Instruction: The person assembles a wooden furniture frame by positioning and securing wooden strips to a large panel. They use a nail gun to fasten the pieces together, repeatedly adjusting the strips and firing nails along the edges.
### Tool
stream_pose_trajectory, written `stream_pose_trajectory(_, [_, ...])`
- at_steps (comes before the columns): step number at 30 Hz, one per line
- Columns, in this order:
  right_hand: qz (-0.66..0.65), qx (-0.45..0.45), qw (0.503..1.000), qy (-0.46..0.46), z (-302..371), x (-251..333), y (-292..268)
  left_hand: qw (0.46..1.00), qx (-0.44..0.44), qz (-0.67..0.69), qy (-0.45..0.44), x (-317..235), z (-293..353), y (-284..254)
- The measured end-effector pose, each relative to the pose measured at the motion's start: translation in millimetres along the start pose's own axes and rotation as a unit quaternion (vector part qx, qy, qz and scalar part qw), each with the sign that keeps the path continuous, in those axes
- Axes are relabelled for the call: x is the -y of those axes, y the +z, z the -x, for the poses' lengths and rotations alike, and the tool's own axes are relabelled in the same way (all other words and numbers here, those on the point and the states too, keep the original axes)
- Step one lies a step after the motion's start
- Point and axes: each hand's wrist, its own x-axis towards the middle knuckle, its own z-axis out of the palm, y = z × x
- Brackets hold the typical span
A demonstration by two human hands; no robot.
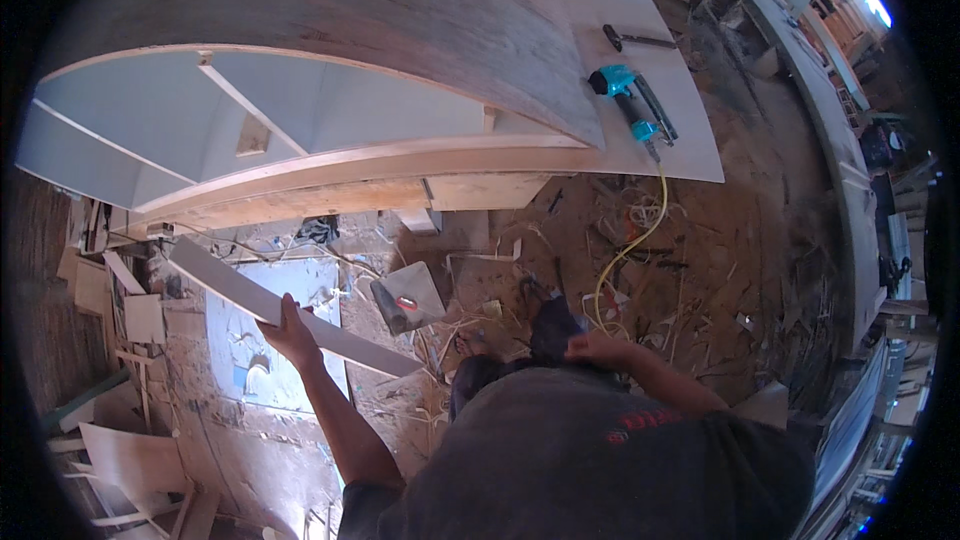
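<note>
My left hand (292, 334) grips a long, narrow wooden board (235, 285) by its edge and holds it slanted above the floor on the left. Close to my lap, my right hand (592, 348) is curled closed; whatever it may hold is hidden. Ahead of me stands a large wooden cabinet frame (370, 152) with pale inner panels and cross strips. A teal and black nail gun (630, 108) lies on the panel beyond it, joined to a yellow air hose (632, 252). Behind the nail gun lies a hammer (640, 39).
Wood scraps and shavings litter the floor (700, 310). A bluish-white sheet (270, 350) lies under the board. Offcuts (135, 455) are piled at the left. Near my feet is a dark roll on a small panel (425, 290). A long workbench (815, 120) runs along the right.
</note>
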Motion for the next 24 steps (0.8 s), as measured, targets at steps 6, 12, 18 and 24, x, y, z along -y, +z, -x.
stream_pose_trajectory(6, [0.149,0.134,0.973,0.117,74.3,164.2,-28.7,0.997,-0.002,0.055,0.050,10.2,-89.8,42.2])
stream_pose_trajectory(12, [0.288,-0.342,0.876,-0.180,94.9,374.2,-174.3,0.980,0.056,0.172,-0.081,-55.3,-145.6,91.1])
stream_pose_trajectory(18, [0.444,-0.387,0.769,-0.248,-23.6,394.9,-285.7,0.988,0.079,0.131,-0.016,-81.2,-190.7,125.3])
stream_pose_trajectory(24, [0.560,-0.276,0.762,-0.172,-98.9,300.1,-288.1,0.983,0.125,0.135,0.025,-107.7,-190.6,155.8])
